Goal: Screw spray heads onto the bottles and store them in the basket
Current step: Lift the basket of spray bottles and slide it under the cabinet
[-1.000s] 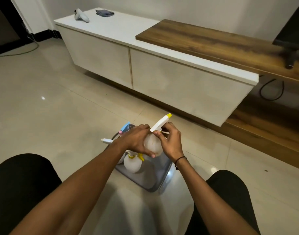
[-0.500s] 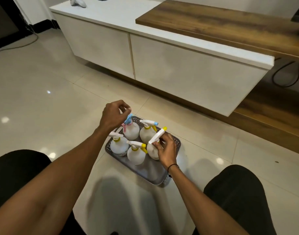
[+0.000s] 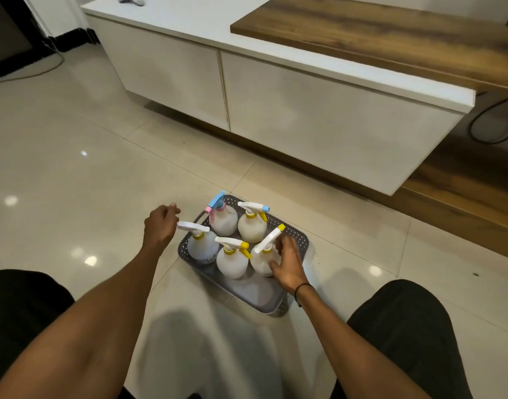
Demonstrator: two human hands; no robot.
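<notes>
Soft indoor light, glary floor (image 3: 74,182)

Your arms are bare from elbow to fingertip, no sleeves showing. A thin black band (image 3: 303,290) circles your right wrist, just behind the right hand (image 3: 287,264). The left hand (image 3: 159,226) wears nothing. Both knees show in plain black trousers (image 3: 402,326).
</notes>
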